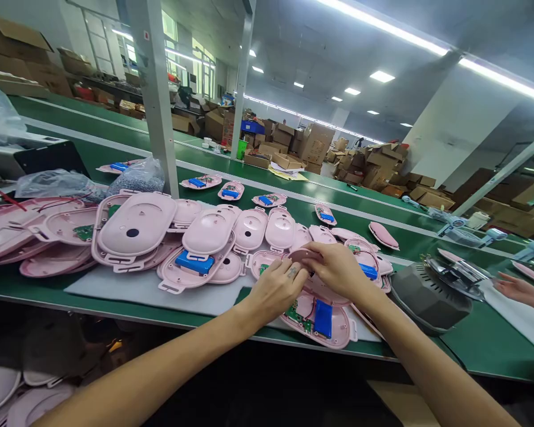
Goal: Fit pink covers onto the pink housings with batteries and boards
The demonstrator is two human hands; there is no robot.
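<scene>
Both hands meet over the pile of pink plastic shells at the centre. My left hand (278,284) and my right hand (336,270) are closed on a small pinkish-brown piece (305,255), held between their fingertips. Just below them lies an open pink shell (340,323) with a green circuit board and a blue battery (323,319). To the left, another shell holds a blue battery (194,261), partly under a closed-looking pink cover (208,231). What lies directly beneath my fingers is partly hidden.
Stacked pink shells (137,225) fill the left. A dark grey device (431,296) stands at the right, and beyond it is another person's hand (516,287). A metal post (153,101) rises behind the shells. Several battery-fitted shells lie on the green belt (293,184).
</scene>
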